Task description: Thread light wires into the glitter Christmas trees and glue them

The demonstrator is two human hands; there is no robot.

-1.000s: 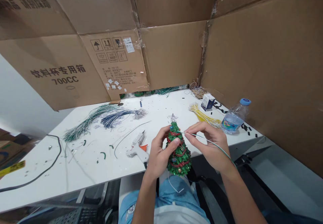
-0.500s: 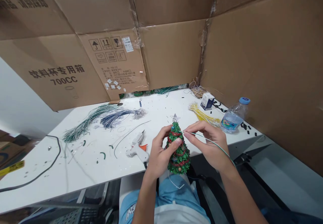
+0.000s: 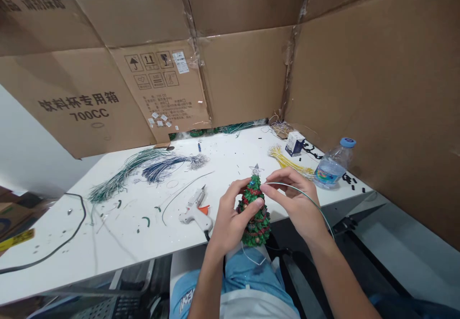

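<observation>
A small green Christmas tree [image 3: 256, 223] with red garland and a clear star on top is held upright above my lap. My left hand [image 3: 233, 213] is wrapped round its left side, thumb across the front. Beside the upper branches, my right hand [image 3: 296, 201] pinches a thin green-and-white wire [image 3: 312, 199] between thumb and fingertips. The wire arcs over that hand and down past the wrist; its tip near the tree is hidden by the fingers. A pale wire [image 3: 251, 260] hangs below the tree's base.
A white glue gun [image 3: 196, 216] lies left of the tree on the white table [image 3: 122, 233]. Green wires [image 3: 120, 177], blue wires [image 3: 167, 165] and yellow wires [image 3: 289, 163] lie in bundles. A water bottle [image 3: 332, 165] and small box [image 3: 294, 143] stand right. Cardboard [image 3: 244, 79] walls the back.
The tree has tilted slightly, its star shifting right. My right hand has moved a little left and the wire's arc now rises higher over it.
</observation>
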